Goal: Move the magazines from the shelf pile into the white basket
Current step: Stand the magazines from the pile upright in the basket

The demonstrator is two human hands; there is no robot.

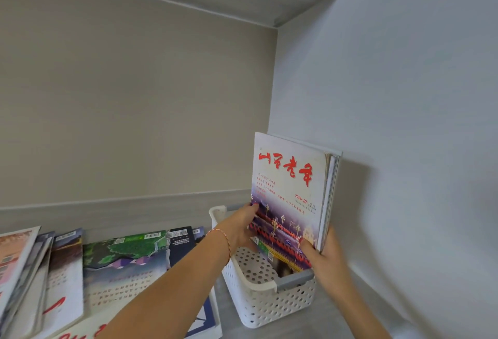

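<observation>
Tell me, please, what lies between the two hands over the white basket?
In the head view, the upright magazines, held by left hand and right hand.

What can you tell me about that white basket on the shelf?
The white basket looks like plastic, rectangular, with rounded corners and walls and floor pierced by rows of round holes. A grey handle sits in its near rim. It stands upright on the grey shelf, right of the spread magazine pile. A bundle of magazines stands upright in it, held by the left hand and right hand.
</observation>
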